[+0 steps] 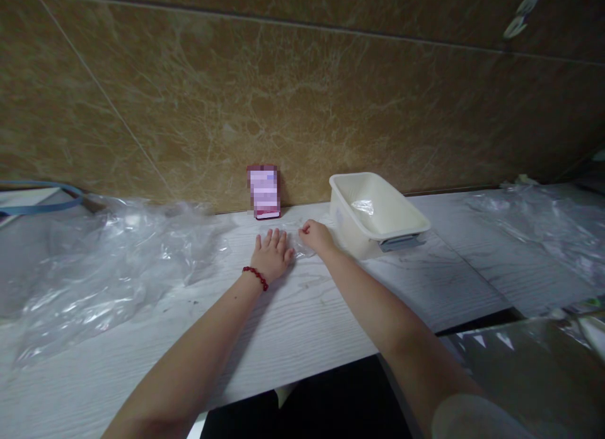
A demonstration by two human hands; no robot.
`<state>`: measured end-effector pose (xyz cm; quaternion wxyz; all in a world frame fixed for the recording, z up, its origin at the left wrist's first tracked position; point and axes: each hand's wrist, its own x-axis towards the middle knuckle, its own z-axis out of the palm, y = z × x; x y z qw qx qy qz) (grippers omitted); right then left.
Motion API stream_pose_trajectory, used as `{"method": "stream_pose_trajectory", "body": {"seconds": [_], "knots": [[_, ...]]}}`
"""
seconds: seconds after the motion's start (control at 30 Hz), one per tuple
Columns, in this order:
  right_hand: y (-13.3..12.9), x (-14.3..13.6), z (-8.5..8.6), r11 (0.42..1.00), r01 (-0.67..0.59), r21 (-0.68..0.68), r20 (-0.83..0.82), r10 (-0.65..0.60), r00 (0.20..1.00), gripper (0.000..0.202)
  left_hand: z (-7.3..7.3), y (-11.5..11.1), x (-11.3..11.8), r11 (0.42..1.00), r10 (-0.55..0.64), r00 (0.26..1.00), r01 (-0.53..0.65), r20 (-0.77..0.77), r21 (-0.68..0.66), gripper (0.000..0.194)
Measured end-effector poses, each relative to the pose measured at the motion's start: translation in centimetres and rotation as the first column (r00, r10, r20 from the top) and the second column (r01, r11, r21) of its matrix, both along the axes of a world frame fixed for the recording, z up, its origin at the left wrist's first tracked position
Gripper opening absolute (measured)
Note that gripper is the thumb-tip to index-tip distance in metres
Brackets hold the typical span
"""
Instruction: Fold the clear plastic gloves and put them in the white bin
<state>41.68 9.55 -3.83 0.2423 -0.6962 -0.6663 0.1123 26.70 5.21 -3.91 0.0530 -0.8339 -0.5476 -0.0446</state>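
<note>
A small clear plastic bag (301, 246) lies on the pale wood-grain table between my hands. My left hand (273, 255), with a red bead bracelet (256, 278) at the wrist, rests flat with its fingers spread, its thumb side at the bag's left part. On the other side, my right hand (316, 235) has its fingers curled in a pinch at the bag's right edge. Just right of that hand stands a cream plastic bin (347, 222) with a small piece of clear plastic (363, 206) inside it.
A phone-like object (265, 192), its face pixelated, leans on the brown marbled wall (189, 99). Large crumpled clear plastic (137, 256) covers the table's left; more plastic (543, 225) lies at right. The table's front edge (302, 381) runs under my forearms.
</note>
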Motion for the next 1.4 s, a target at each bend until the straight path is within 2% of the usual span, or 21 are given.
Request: {"method": "stream_pose_trajectory", "body": {"seconds": [0.13,0.23,0.37,0.43,0.6,0.77,0.9,1.03,1.13,1.27,1.4], "knots": [[0.1,0.9,0.3,0.997,-0.074,-0.004,-0.048,0.073,0.996,0.018,-0.7,-0.2,0.2,0.999,-0.031,0.999,0.031,-0.008,-0.039,0.057],[0.0,2.3,0.8,0.973,-0.23,-0.027,-0.087,0.226,0.97,0.019,-1.0,-0.4,0.2,0.999,-0.027,1.0,0.027,0.003,-0.024,0.057],[-0.6,3.6,1.4,0.91,-0.414,-0.031,-0.091,0.409,0.908,0.02,-0.9,-0.4,0.2,0.999,-0.034,0.999,0.034,0.015,-0.031,0.055],[-0.8,3.5,1.6,0.9,-0.434,-0.049,-0.096,0.428,0.899,0.021,-0.8,-0.5,0.1,0.999,-0.039,0.999,0.039,0.013,-0.034,0.055],[-1.0,2.9,1.5,0.927,-0.364,-0.094,-0.113,0.353,0.929,0.025,-0.8,-0.5,0.1,0.998,-0.044,0.999,0.045,0.021,-0.036,0.055],[-0.3,2.9,0.6,0.898,-0.44,-0.022,-0.158,0.431,0.888,0.036,-0.6,-0.6,0.1,0.996,-0.05,0.998,0.052,0.028,-0.071,0.052],[0.0,2.8,0.3,0.878,-0.478,0.001,-0.114,0.475,0.873,0.037,-0.4,-0.7,0.1,0.995,-0.055,0.998,0.058,0.039,-0.077,0.051],[-0.1,2.6,0.5,0.898,-0.44,0.019,-0.113,0.439,0.891,0.037,-0.3,-0.7,0.1,0.994,-0.05,0.998,0.054,0.036,-0.094,0.05],[-0.4,2.6,0.9,0.943,-0.331,0.02,-0.17,0.329,0.929,0.034,-0.2,-0.7,0.1,0.994,-0.052,0.998,0.056,0.046,-0.096,0.049],[-0.8,2.8,1.4,0.982,-0.168,-0.088,-0.181,0.15,0.972,0.03,-0.1,-0.7,0.1,0.993,-0.044,0.998,0.05,0.051,-0.109,0.05],[-1.2,2.7,1.9,0.968,-0.143,-0.206,-0.193,0.103,0.976,0.036,0.0,-0.6,0.1,0.991,-0.046,0.998,0.052,0.052,-0.127,0.051]]}}
